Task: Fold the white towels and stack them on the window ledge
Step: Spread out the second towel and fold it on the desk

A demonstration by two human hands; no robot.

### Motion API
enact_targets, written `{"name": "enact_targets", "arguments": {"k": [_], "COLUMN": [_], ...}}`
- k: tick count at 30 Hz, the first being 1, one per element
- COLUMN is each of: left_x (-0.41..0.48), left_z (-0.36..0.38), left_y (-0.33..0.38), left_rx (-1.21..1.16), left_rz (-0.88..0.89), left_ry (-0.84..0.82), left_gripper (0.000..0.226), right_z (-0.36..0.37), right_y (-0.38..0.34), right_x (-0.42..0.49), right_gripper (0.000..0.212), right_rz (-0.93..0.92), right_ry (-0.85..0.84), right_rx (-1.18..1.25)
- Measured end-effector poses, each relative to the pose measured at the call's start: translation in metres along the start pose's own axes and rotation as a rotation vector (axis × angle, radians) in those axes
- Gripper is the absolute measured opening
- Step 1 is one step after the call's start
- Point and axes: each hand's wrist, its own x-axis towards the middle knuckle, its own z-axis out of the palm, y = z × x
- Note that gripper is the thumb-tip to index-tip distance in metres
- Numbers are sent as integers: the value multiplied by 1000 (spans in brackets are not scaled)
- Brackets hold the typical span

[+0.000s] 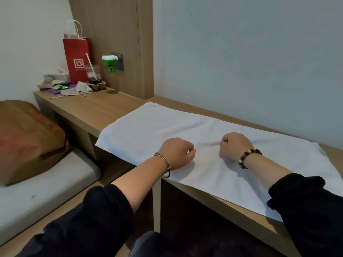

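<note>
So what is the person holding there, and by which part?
The white towel: the left hand and right hand each seem to pinch the cloth near its middle, not at an edge. Fingertips are hidden.

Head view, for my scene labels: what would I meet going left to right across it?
Brown paper bag → red paper bag → cup with straw → green plug-in → left hand → right hand.

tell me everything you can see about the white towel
The white towel is a plain, soft, terry-looking cloth lying spread flat along the wooden ledge by the wall. Its near edge runs along the ledge's front edge. The left hand and right hand rest on its middle, fingers curled, apparently pinching it; faint creases gather between them.
</note>
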Motion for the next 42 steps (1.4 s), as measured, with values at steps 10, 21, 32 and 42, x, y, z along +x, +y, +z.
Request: {"name": "enact_targets", "arguments": {"k": [10, 21, 32, 42], "left_x": [44, 46, 50, 61], "left_z": [40, 38, 36, 45], "left_y": [-13, -12, -11, -16], "left_rx": [168, 203, 186, 163], "left_rz": [-344, -353, -358, -223], "left_ry": [-429, -427, -426, -360], "left_gripper": [63, 65, 67, 60], "right_z": [21, 26, -6, 18], "right_y": [48, 32, 42, 58], "right_x": [16, -1, -19, 40], "right_gripper": [60, 70, 70, 61], "right_rz": [94, 240, 268, 111], "right_ry": [-287, -241, -170, -332], "right_rx": [-258, -236, -525, -229]}}
